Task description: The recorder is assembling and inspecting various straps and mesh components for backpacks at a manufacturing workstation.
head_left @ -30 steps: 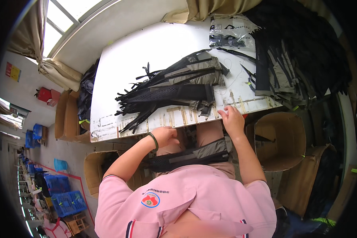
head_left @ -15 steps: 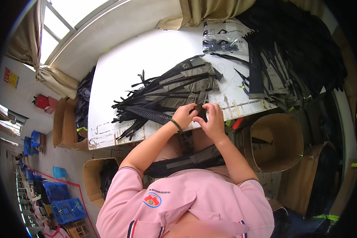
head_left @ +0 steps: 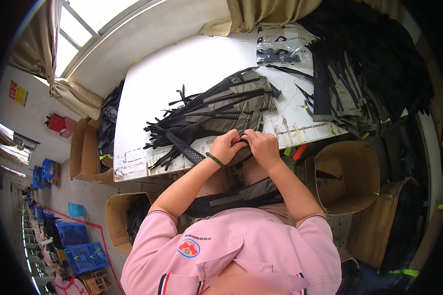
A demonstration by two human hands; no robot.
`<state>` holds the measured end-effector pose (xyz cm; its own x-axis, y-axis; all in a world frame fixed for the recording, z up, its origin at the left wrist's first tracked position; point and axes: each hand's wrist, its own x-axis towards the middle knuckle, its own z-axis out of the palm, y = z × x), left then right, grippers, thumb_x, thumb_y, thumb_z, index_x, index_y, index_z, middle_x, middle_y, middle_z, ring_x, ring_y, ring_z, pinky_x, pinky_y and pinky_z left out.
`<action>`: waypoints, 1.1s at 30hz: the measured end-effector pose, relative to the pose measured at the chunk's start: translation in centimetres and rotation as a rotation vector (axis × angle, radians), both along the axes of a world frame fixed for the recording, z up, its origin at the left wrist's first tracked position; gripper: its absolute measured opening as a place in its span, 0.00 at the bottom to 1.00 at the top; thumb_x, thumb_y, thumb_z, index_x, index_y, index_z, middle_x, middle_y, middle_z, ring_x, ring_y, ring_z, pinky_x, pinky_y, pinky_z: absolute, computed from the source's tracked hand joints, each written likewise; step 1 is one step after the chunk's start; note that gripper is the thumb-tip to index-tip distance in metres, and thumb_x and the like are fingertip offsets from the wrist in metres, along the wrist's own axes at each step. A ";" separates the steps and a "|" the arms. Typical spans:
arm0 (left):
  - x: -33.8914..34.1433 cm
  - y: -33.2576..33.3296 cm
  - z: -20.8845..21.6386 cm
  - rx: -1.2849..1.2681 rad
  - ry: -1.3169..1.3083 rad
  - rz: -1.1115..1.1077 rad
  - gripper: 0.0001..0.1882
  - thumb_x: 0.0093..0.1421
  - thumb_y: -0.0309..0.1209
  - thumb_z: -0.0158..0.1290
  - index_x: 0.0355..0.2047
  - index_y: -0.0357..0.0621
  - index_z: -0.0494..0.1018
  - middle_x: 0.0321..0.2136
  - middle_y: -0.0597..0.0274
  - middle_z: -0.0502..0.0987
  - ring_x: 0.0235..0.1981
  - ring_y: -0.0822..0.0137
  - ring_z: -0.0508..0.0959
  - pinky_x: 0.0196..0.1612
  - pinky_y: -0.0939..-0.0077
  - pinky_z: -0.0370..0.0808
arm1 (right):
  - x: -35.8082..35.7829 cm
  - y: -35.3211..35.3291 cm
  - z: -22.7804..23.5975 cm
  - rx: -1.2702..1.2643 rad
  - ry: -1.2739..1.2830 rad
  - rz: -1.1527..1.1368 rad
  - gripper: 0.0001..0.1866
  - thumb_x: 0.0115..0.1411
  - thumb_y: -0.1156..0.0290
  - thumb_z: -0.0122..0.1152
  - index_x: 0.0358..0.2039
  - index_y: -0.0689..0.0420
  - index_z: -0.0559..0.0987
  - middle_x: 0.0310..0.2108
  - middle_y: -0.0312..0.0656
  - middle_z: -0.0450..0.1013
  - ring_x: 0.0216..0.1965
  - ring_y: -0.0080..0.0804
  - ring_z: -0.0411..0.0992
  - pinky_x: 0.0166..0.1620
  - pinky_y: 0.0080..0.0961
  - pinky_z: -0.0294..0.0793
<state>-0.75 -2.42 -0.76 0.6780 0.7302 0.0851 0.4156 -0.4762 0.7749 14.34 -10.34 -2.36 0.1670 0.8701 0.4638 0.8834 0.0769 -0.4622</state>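
At the near edge of the white table (head_left: 155,73), my left hand (head_left: 227,148) and my right hand (head_left: 262,149) meet with fingertips pinched together. Between them is the end of a dark fabric strap (head_left: 241,156), grey-green in part, which hangs below the table edge. My fingers cover the exact spot they grip. Just beyond lies a fanned pile of black mesh and grey-green straps (head_left: 221,105), their narrow webbing tails pointing left. Another black-and-grey strap piece (head_left: 241,196) lies across my lap.
A large heap of black straps (head_left: 364,59) covers the table's right end, beside a clear plastic bag (head_left: 283,46) of black parts. Dark-handled scissors or a similar pointed tool (head_left: 305,93) lie near it. Cardboard boxes (head_left: 347,177) stand right and left below the table.
My hands have drawn closer together on the strap, the right fingers now touching the left. The strap end between them has turned downward. The view has shifted slightly.
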 end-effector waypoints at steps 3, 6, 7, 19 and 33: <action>0.0 -1.1 -0.4 0.410 -0.141 -0.141 0.12 0.52 0.31 0.59 0.23 0.41 0.66 0.20 0.56 0.70 0.22 0.54 0.71 0.25 0.66 0.67 | 0.6 0.6 0.3 0.169 0.085 -0.041 0.07 0.55 0.69 0.60 0.25 0.55 0.72 0.22 0.42 0.70 0.24 0.40 0.70 0.27 0.36 0.69; -0.4 -1.9 0.0 0.611 -0.073 -0.229 0.11 0.53 0.31 0.57 0.22 0.42 0.66 0.22 0.58 0.70 0.25 0.52 0.72 0.27 0.63 0.68 | 0.8 0.8 -1.9 0.114 0.481 -0.119 0.11 0.54 0.70 0.60 0.17 0.55 0.71 0.19 0.37 0.68 0.19 0.29 0.67 0.24 0.29 0.66; -0.5 -2.0 -0.1 0.620 -0.030 -0.232 0.11 0.52 0.30 0.57 0.22 0.43 0.65 0.23 0.58 0.70 0.25 0.52 0.71 0.29 0.61 0.68 | 0.7 0.7 -2.7 -0.014 0.962 -0.095 0.11 0.54 0.70 0.60 0.17 0.55 0.71 0.18 0.33 0.67 0.19 0.23 0.65 0.23 0.24 0.64; -1.7 -0.4 -0.1 -0.511 -0.239 -0.201 0.04 0.59 0.25 0.54 0.34 0.40 0.72 0.26 0.73 0.72 0.29 0.81 0.69 0.33 0.83 0.68 | 0.1 -3.2 -2.9 -0.291 1.777 0.406 0.06 0.63 0.72 0.54 0.36 0.59 0.76 0.31 0.31 0.73 0.32 0.17 0.68 0.38 0.16 0.68; -1.8 -1.0 3.4 -0.470 -0.036 -0.310 0.11 0.59 0.30 0.54 0.40 0.38 0.71 0.32 0.64 0.75 0.35 0.77 0.73 0.41 0.82 0.70 | -1.9 -3.8 -3.4 -0.121 0.982 0.209 0.05 0.63 0.77 0.50 0.39 0.58 0.70 0.28 0.36 0.73 0.26 0.26 0.72 0.32 0.25 0.74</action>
